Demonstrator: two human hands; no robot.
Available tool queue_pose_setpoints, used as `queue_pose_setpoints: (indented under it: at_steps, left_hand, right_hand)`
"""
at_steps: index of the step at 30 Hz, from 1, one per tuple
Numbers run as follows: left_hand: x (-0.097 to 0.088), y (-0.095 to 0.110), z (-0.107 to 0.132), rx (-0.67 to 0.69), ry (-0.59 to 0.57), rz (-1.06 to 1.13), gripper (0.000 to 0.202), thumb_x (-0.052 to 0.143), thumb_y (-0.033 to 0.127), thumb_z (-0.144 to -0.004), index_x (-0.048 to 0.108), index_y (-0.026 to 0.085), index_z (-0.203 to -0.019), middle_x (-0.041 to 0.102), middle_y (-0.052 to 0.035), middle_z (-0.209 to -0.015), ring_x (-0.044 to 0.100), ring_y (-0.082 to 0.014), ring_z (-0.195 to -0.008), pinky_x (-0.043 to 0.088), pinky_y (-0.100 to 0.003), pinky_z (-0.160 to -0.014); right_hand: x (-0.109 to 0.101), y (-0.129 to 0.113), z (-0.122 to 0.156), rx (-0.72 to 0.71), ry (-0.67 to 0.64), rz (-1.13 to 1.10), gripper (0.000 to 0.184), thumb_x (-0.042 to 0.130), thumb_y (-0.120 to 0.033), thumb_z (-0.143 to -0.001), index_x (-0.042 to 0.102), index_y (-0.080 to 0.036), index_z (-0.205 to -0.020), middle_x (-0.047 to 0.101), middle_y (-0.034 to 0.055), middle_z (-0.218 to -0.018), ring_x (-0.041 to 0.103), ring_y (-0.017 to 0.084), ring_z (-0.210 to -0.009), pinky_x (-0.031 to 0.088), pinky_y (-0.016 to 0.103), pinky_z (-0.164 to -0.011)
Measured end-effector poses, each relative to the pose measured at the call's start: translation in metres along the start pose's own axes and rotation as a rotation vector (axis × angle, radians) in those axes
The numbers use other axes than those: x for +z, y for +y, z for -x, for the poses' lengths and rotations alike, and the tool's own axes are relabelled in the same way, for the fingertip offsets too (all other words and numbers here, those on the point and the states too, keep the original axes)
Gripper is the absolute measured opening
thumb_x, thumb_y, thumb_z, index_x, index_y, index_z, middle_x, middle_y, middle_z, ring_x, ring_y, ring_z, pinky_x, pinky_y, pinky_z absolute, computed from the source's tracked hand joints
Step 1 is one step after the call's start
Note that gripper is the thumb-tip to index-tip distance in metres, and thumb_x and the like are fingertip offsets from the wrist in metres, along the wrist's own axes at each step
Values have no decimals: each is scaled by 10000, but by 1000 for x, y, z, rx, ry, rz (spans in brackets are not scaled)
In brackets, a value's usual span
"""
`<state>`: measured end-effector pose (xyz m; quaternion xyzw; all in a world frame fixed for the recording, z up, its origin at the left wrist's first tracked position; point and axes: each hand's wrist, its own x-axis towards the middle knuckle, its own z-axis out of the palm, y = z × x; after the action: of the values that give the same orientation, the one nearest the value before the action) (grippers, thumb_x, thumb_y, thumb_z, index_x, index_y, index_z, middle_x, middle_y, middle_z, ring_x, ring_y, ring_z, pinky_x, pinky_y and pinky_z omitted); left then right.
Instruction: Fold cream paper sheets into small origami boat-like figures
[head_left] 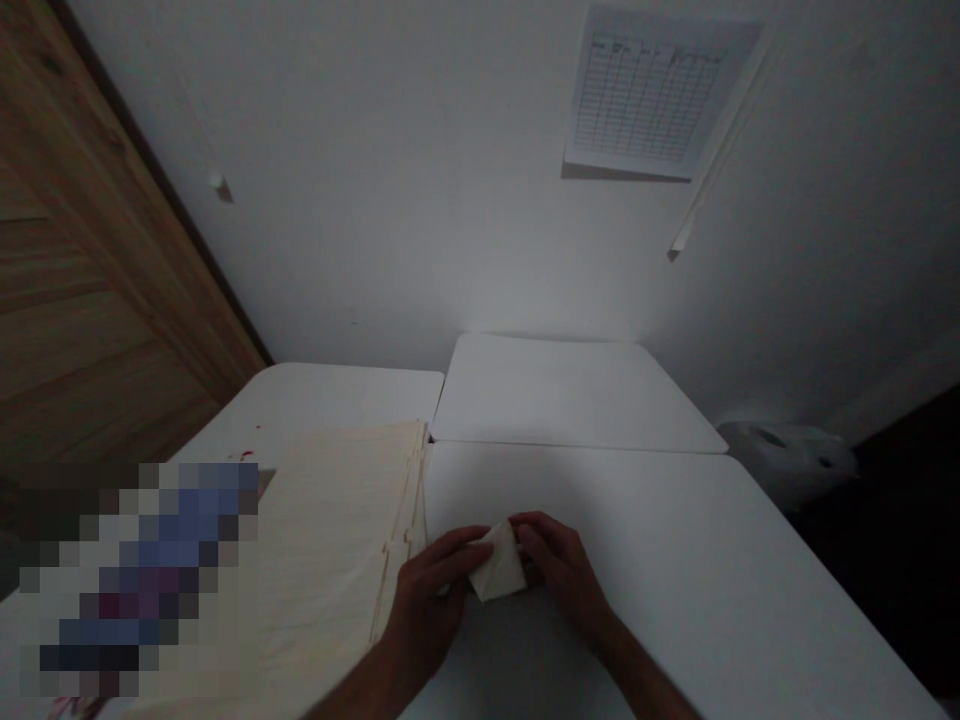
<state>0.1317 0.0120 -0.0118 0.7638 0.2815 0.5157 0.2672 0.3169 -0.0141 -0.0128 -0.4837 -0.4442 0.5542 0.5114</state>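
Observation:
In the lower middle of the head view, a small cream-coloured folded triangle [498, 566] is held between my two hands, just over the white table. My left hand [444, 570] grips its left side, thumb and fingers closed on it. On the opposite side, my right hand [553, 556] has curled fingers pressed against the same folded piece. Left of my hands lies a stack of thin cream sheets [337, 530] with uneven right edges. Whether the sheets are cloth, paper or dough, I cannot tell.
White table tops [675, 560] meet at narrow seams. A blurred-out area covers the far left. A printed chart [645, 95] hangs on the wall, with a wooden door [97, 200] at left. A white plastic bag [787, 460] is beyond the right table edge.

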Motion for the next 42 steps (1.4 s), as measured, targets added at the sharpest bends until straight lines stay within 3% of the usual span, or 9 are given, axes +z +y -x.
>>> queue_pose_setpoints:
  at_steps: [6, 10, 13, 16, 19, 22, 31, 36, 42]
  left_hand:
    - [1, 5, -1, 65, -59, 29, 401, 471, 18, -819, 702, 285, -1010, 708, -37, -1026, 684, -139, -897, 558, -224, -747]
    - [-5, 10, 5, 7, -98, -20, 358, 458, 99, -834, 683, 260, -1062, 684, -68, -1093, 655, -188, -981, 537, -311, -828]
    - [-8, 16, 5, -176, -115, -26, 310, 460, 252, -875, 661, 219, -1110, 685, -95, -1067, 654, -216, -924, 542, -304, -751]
    - [-5, 23, -3, -484, -199, 14, 344, 406, 362, -932, 690, 176, -984, 697, -61, -822, 632, -170, -693, 494, -216, -575]
    - [-1, 26, -10, -567, -304, 49, 412, 432, 422, -925, 669, 151, -725, 611, -7, -622, 547, -138, -585, 414, -186, -507]
    - [2, 26, -12, -607, -350, 134, 422, 448, 439, -916, 647, 144, -689, 570, 8, -597, 500, -124, -559, 377, -181, -481]
    - [5, 24, -8, -583, -248, 96, 320, 521, 371, -896, 709, 160, -747, 633, 10, -632, 565, -136, -599, 424, -182, -536]
    - [5, 22, -6, -586, -93, 63, 253, 557, 355, -877, 733, 176, -900, 712, -14, -747, 659, -183, -706, 522, -217, -634]
    - [-3, 21, 5, -486, -125, 118, 362, 523, 372, -880, 619, 204, -1186, 685, -100, -1053, 676, -195, -759, 561, -236, -564]
  right_hand:
    - [-1, 5, -1, 15, 40, 138, 390, 692, -488, -747, 721, -151, -940, 705, 62, -724, 614, 147, -597, 470, 238, -537]
    - [-4, 7, -1, 24, 65, 156, 393, 730, -474, -713, 731, -153, -941, 736, 96, -813, 664, 196, -691, 494, 271, -608]
    - [-4, 7, -2, 35, 45, 130, 428, 736, -479, -704, 717, -148, -975, 738, 98, -799, 676, 208, -691, 501, 278, -602]
    - [-2, 4, 0, 38, 24, 114, 436, 736, -468, -709, 703, -141, -996, 737, 92, -777, 683, 213, -684, 509, 287, -601]
    - [1, -1, 2, 18, 46, 95, 415, 746, -450, -704, 696, -151, -988, 740, 90, -805, 696, 236, -744, 532, 318, -655]
    - [3, -7, 4, -6, 86, 102, 381, 754, -448, -695, 697, -171, -951, 742, 98, -857, 701, 260, -803, 548, 353, -707]
    - [6, -5, 3, -35, 234, 160, 385, 774, -473, -650, 708, -175, -886, 742, 99, -844, 704, 267, -793, 560, 361, -731]
    - [8, -3, 7, -78, 43, 199, 342, 698, -447, -760, 707, -174, -965, 731, 83, -886, 693, 238, -795, 551, 318, -689]
    - [7, 0, 4, -11, 29, 131, 441, 663, -495, -777, 663, -142, -1043, 689, 33, -663, 642, 171, -579, 531, 264, -509]
